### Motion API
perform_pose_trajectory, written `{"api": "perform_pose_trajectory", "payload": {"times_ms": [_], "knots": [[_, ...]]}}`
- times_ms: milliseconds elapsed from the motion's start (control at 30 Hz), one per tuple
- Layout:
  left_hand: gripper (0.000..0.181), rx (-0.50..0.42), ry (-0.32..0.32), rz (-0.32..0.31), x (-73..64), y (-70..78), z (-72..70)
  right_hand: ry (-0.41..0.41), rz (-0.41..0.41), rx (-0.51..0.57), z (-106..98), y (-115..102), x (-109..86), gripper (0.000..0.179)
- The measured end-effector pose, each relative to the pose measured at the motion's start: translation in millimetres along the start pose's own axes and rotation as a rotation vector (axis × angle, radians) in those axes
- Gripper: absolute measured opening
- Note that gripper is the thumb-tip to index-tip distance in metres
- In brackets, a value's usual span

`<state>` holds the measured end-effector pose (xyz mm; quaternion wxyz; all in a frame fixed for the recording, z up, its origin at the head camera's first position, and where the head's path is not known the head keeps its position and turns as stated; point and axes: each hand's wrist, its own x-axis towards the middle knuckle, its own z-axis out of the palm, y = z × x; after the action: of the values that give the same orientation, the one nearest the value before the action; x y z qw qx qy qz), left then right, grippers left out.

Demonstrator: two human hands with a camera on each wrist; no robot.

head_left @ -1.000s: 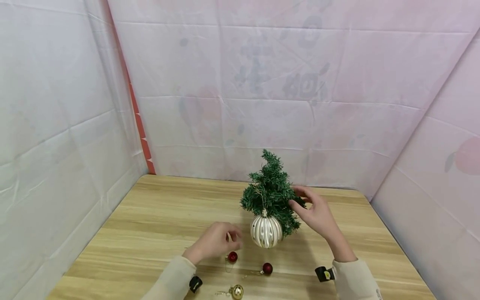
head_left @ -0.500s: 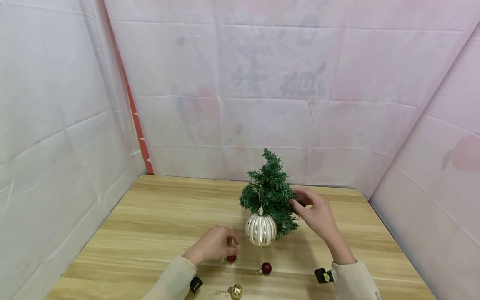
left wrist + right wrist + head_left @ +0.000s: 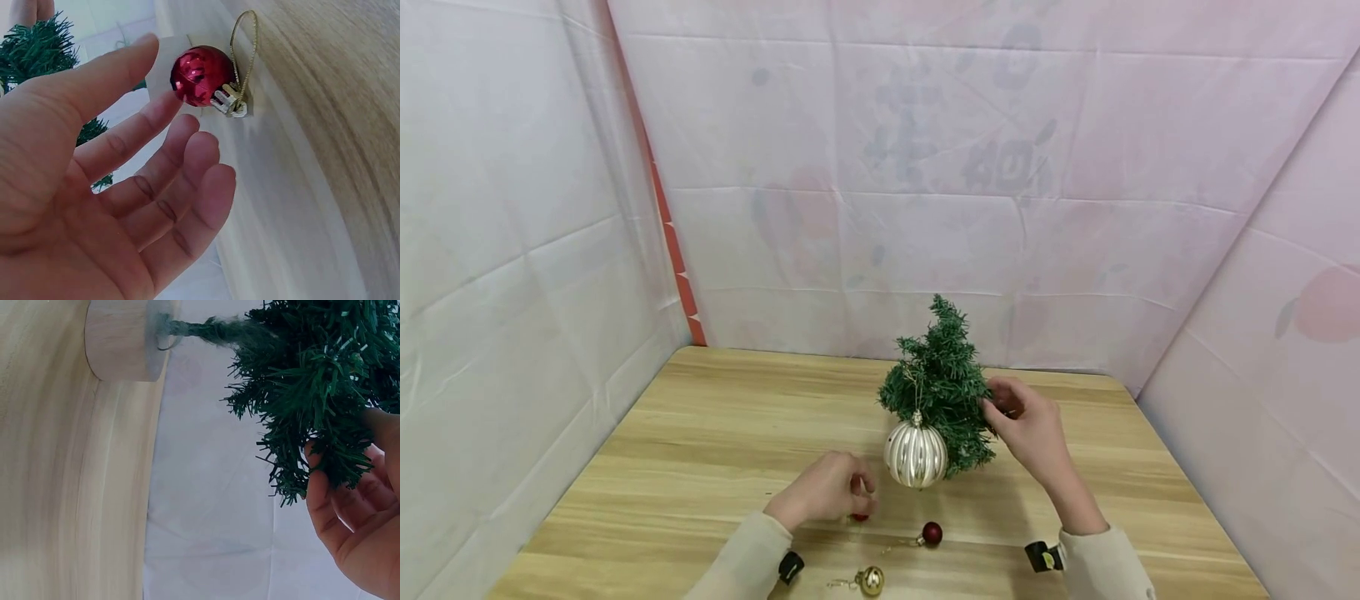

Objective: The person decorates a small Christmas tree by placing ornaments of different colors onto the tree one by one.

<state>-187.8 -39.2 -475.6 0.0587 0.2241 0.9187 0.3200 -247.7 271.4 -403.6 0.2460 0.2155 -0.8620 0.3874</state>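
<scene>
A small green Christmas tree (image 3: 946, 367) stands at the middle of the table, a big ribbed silver bauble (image 3: 916, 455) hanging on its front. My right hand (image 3: 1036, 429) pinches one of its side branches (image 3: 340, 450) between thumb and fingers, as the right wrist view shows. On the left, my left hand (image 3: 826, 487) reaches down over a shiny red bauble (image 3: 203, 75) with a gold cap and cord loop. Its fingers are loosely spread, thumb and index fingertips right at the ball. The hand mostly hides that bauble in the head view.
On the wooden table (image 3: 715, 433) in front of the tree lie a dark red bauble (image 3: 932, 533) and a small gold bauble (image 3: 871, 581). The tree has a round wooden base (image 3: 122, 340). White and pinkish cloth walls (image 3: 880, 250) enclose the table.
My left hand has lowered slightly over the red bauble, covering more of it. My right fingers have closed further on the branch, and the silver bauble has swung a little left.
</scene>
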Motion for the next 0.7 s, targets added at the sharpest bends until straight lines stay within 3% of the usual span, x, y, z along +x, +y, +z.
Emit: {"api": "perform_pose_trajectory", "payload": {"times_ms": [300, 700], "knots": [[0.014, 0.047, -0.035, 0.02, -3.7, 0.7, -0.8, -0.001, 0.01, 0.027, 0, -4, -4.3, 0.026], [0.012, -0.018, -0.057, 0.035, -4.4, -2.4, 0.9, -0.049, -0.01, 0.074, -1, -8, -10.4, 0.02]]}}
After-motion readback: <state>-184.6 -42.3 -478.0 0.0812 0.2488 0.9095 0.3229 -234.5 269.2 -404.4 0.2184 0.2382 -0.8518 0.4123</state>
